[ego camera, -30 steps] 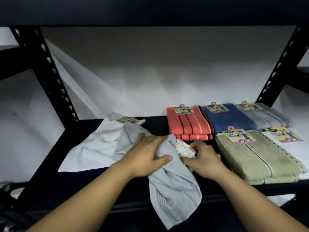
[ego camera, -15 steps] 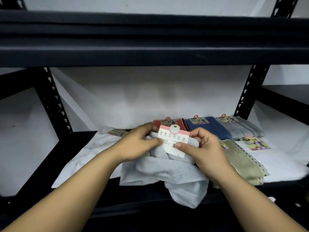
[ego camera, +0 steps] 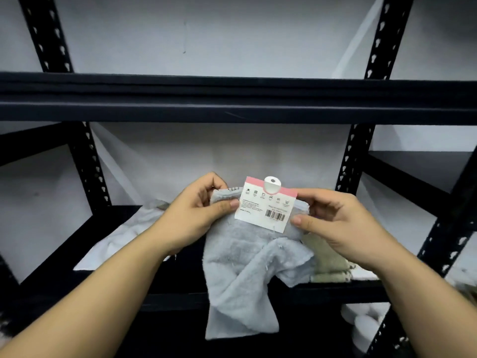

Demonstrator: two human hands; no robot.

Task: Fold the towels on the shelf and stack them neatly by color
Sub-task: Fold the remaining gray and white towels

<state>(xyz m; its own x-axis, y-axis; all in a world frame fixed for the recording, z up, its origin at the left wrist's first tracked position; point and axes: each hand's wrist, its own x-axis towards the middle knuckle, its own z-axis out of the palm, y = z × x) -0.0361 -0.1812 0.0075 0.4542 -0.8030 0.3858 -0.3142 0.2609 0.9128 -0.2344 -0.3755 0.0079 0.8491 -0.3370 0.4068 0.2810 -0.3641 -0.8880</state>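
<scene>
Towels are the job here, and going from the left: a white towel (ego camera: 121,233) lies loose and unfolded on the black shelf (ego camera: 64,254). The left hand (ego camera: 196,215) pinches one top corner of the pale grey towel (ego camera: 245,267), held up in front of the shelf. Its card tag (ego camera: 267,204) faces the camera. The right hand (ego camera: 343,223) pinches the other corner, by the tag. Behind it sits a folded olive towel (ego camera: 327,259). The grey cloth hangs twisted below; folded this way, it would likely bunch unevenly, or its tail could snag the shelf edge.
</scene>
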